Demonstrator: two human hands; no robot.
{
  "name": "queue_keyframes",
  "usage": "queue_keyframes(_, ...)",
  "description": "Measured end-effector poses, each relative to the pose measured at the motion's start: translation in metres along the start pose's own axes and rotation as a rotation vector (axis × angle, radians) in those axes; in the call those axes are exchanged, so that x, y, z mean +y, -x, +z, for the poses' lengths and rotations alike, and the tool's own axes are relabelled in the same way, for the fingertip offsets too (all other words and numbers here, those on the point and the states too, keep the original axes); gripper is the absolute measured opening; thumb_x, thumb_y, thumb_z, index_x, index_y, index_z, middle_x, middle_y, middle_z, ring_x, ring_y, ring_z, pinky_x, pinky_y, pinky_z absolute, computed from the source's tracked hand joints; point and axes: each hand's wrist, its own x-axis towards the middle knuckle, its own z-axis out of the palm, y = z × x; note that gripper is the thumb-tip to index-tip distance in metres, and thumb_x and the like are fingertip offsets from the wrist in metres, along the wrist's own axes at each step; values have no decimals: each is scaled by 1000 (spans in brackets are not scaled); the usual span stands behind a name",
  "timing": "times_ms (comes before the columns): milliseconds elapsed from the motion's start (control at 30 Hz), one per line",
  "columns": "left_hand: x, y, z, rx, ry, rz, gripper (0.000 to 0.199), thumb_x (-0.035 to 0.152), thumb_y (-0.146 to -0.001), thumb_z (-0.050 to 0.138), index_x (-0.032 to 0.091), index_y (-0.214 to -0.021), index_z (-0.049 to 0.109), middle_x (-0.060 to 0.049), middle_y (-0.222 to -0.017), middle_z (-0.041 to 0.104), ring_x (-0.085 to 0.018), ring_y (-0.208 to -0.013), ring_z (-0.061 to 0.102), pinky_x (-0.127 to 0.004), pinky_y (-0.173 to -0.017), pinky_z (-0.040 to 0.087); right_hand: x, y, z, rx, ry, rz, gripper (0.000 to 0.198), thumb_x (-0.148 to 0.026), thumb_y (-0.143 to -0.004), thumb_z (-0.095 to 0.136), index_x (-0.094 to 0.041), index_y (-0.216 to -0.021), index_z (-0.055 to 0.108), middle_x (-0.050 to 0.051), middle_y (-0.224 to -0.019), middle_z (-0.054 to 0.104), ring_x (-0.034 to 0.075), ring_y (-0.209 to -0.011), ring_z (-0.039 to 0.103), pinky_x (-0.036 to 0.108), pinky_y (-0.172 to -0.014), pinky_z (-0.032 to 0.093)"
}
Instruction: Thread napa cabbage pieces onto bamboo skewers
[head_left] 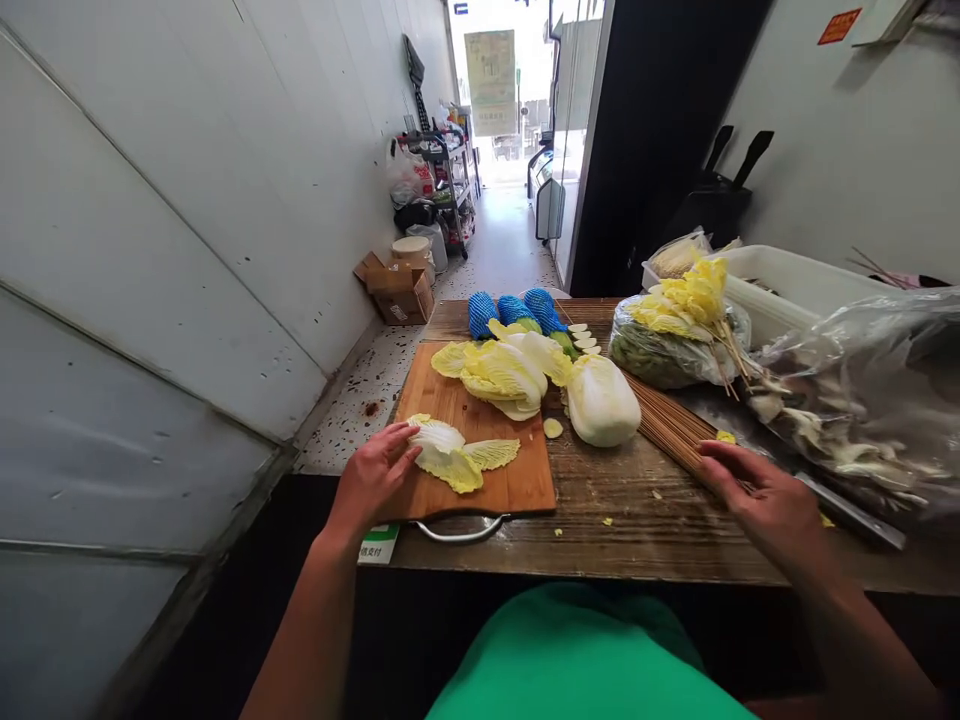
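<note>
My left hand [377, 472] pinches the left edge of a pale napa cabbage leaf [450, 460], which lies with its frilly yellow parts spread on a wooden cutting board [525, 490]. At the near end of a bundle of thin bamboo skewers [667, 425], my right hand [772, 497] has its thumb and fingers closed on the sticks; how many it grips is hidden. Behind the loose leaf is a pile of yellow cabbage leaves [502, 375]. A trimmed cabbage head [602, 402] rests beside the board, with a small round slice [553, 428] near it.
Leaves on skewers [694, 300] lie atop a plastic bag of greens [660, 355]. A knife [851, 510] lies right of my right hand, beside a clear bag of mushrooms [847, 430]. Blue-netted vegetables [514, 310] and a white tub [772, 270] stand farther back.
</note>
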Motion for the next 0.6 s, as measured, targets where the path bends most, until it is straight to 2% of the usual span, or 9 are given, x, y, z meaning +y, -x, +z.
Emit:
queue_keyframes(67,-3,-1,2,5,-3,-8,41,46,-79,51,18,-105,65,-13,-124,56,-25,-117,50,-41,-100,37,24,6,-12,56,111,80,32,-45,-79,52,-23,-97,65,8,-98,69,22,-71,66,29,-51,49)
queue_keyframes(200,-5,-6,5,-49,-3,12,35,45,-75,54,20,-96,67,-12,-130,51,-27,-120,47,-41,-99,37,44,18,-19,105,189,20,32,-43,-82,48,-20,-98,64,9,-98,67,22,-72,64,30,-55,49)
queue_keyframes(300,-1,-12,7,-84,68,-1,29,42,-74,56,19,-89,67,-11,-123,57,-25,-114,52,-38,-96,40,42,22,-11,119,145,-68,29,-38,-84,45,-19,-97,63,10,-99,66,24,-85,63,34,-64,51)
queue_keyframes(400,10,-21,12,-88,196,-64,29,41,-74,55,19,-87,67,-8,-112,64,-21,-96,62,-30,-83,48,34,23,1,129,98,-159,23,-31,-85,46,-19,-95,62,11,-97,66,24,-92,62,39,-79,50)
queue_keyframes(500,26,-35,23,2,202,-183,37,42,-73,54,16,-95,66,-5,-93,71,-20,-78,65,-27,-68,50,20,22,11,110,40,-220,20,-26,-85,47,-19,-96,62,10,-96,66,24,-93,62,41,-85,49)
queue_keyframes(600,42,-53,34,43,138,-233,40,41,-71,53,14,-96,67,-5,-81,72,-20,-71,65,-26,-61,49,7,17,16,113,31,-264,21,-23,-86,45,-20,-97,62,10,-97,66,24,-94,61,43,-85,48)
